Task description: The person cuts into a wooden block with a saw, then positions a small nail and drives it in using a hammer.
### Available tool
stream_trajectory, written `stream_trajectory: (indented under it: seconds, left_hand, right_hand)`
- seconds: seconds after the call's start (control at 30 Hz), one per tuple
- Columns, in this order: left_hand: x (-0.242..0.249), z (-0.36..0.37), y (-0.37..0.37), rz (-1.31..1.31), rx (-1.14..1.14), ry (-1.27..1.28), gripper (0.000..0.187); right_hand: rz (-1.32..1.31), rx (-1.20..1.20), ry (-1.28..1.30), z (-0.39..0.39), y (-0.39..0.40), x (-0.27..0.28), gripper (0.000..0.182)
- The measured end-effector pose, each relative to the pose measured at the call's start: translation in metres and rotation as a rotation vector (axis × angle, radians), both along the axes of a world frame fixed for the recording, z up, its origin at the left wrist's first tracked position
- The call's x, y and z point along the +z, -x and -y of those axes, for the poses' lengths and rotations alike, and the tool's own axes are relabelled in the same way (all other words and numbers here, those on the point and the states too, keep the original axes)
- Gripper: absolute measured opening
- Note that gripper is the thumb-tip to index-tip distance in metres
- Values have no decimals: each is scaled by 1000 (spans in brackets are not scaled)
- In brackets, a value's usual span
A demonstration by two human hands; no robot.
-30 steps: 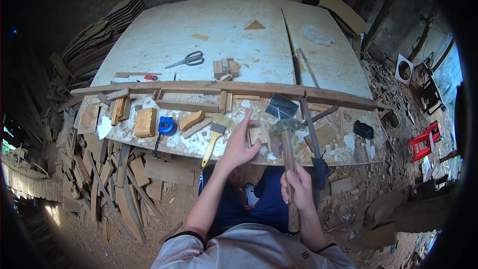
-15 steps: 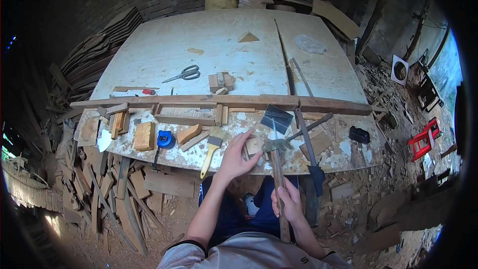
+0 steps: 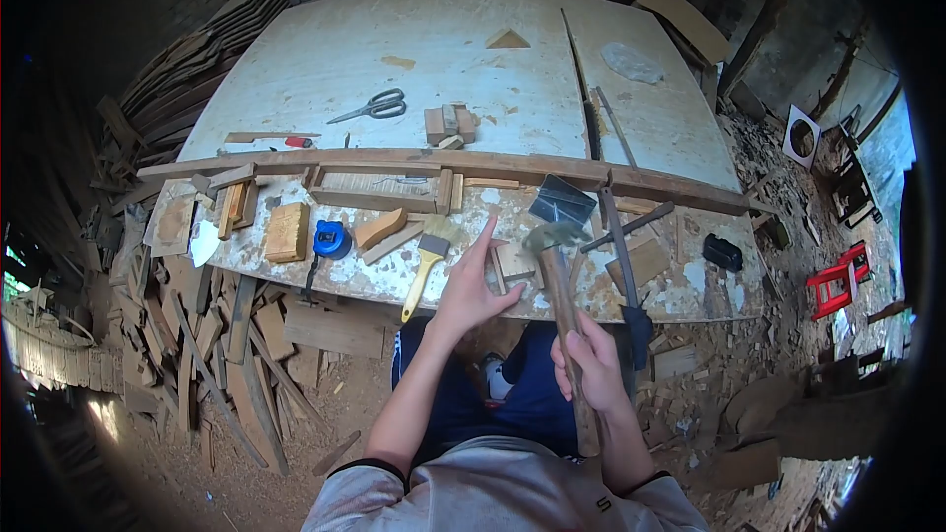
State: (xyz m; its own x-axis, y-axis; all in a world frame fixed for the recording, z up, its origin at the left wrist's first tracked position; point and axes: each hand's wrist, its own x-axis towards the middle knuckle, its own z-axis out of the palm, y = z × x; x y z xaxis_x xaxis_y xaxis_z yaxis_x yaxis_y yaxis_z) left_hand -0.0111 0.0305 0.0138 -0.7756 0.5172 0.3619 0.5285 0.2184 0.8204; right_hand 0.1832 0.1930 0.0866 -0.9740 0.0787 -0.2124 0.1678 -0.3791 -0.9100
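Note:
My right hand [image 3: 595,363] is wrapped round the wooden handle of a hammer [image 3: 564,300]. The hammer's head is raised over the front of the bench, with slight blur. My left hand [image 3: 473,286] reaches to the bench's front edge, thumb and index finger spread apart. A small pale wood block [image 3: 514,262] lies in the gap beside those fingers, left of the hammer. Just left of my left hand rests a paintbrush [image 3: 425,274] with a yellow handle. Behind the hammer head sits a dark, shiny flat plate [image 3: 563,202].
A blue tape measure [image 3: 331,239], wood blocks [image 3: 287,232] and a black object [image 3: 722,252] lie along the bench [image 3: 365,281]. Scissors [image 3: 371,106] lie on the pale board beyond a long wooden rail [image 3: 473,164]. Scrap wood [image 3: 241,365] covers the floor at left; a red stand [image 3: 840,281] is at right.
The hammer and my right hand have shifted right, and the hammer head has risen off toward the plate. My left hand's fingers have spread wider. The view has tilted down slightly.

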Motion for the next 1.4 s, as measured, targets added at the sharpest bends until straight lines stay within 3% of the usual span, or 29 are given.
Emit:
stream_trajectory:
  seconds: [0.2, 0.33, 0.47, 0.57, 0.6, 0.63, 0.73, 0.83, 0.87, 0.97, 1.03, 1.23, 1.4]
  left_hand:
    - [-6, -2, 2, 5, 19, -2, 120]
    - [-5, -2, 1, -7, 18, -14, 119]
    - [-7, -1, 2, -3, 25, -11, 117]
    - [-7, -2, 2, -34, 20, 1, 116]
    - [-7, -1, 2, -47, 19, 9, 115]
    - [-7, 0, 2, -48, 20, 9, 115]
    - [-7, -1, 1, -52, 17, 0, 115]
    - [-8, 1, 2, -54, 20, -11, 116]
    - [-8, 1, 2, -54, 22, -10, 117]
    - [-9, 0, 2, -64, 24, -8, 119]
    - [-8, 2, 2, -50, 8, -8, 120]
    - [-1, 5, 2, 23, -12, 1, 125]
    - [-2, 4, 3, 45, -8, -1, 128]
  right_hand:
    - [-345, -84, -42, 5, -6, 11, 58]
    - [137, 14, 23, 4, 8, -1, 50]
    - [-74, -99, 61, 2, -4, 2, 53]
    - [-429, -238, -158, 1, -1, -10, 58]
    - [-508, -289, -143, -1, 4, -9, 56]
    - [-489, -272, -168, -6, 9, -2, 40]
    - [-379, -225, -280, -19, 18, 1, 21]
    - [-220, -232, -348, -22, 35, 22, 22]
    - [-172, -167, -472, -31, 41, 24, 24]
    - [-355, -56, -1085, -30, 72, 45, 25]
    - [-332, -5, -1333, -33, 92, 46, 32]
    - [-176, 372, -1708, -25, 126, 60, 40]
    - [-259, 532, -1797, -20, 142, 76, 40]
